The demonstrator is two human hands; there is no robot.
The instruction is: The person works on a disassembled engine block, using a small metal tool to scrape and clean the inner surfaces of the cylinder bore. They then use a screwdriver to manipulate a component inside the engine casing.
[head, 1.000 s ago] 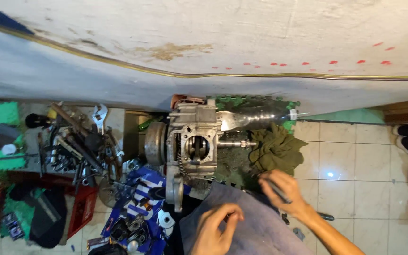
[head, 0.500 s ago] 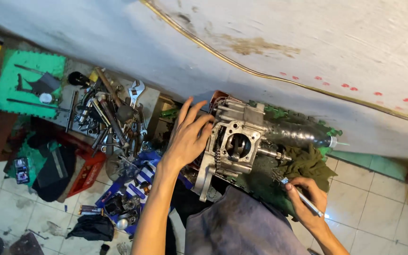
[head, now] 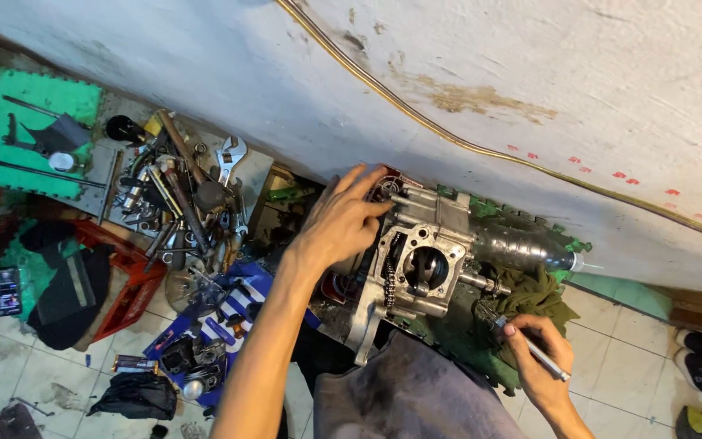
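Floor job, seen from above. The engine case [head: 416,264] sits on the green foam mat [head: 481,341] close to the wall [head: 530,81], near the mat's wall-side edge, bore opening facing up at me, cam chain showing beside the bore.

My left hand [head: 343,219] lies flat on the case's left flank, fingers spread wide and extended toward the wall, palm touching metal, nothing gripped. It is the nearer hand; in fact already on the part.

A clear plastic bottle [head: 522,248] lies on its side between case and wall, long axis running along the wall, nozzle pointing right.

Olive rag [head: 542,297] bunched on the mat just right of the case.

My right hand [head: 538,358] rests at the mat's near-right edge, fingers curled closed round a slim metal tool [head: 530,345]. Tool's long axis runs diagonally; its working tip aims up-left at the case's lower right side, near but apart from it. The case therefore lies up and to the left of this hand.

Off to the left: a heap of wrenches and sockets [head: 180,203] on the tiles, well apart from both hands.

My judgement: the tool tip only needs a short travel along its own axis to meet the case.
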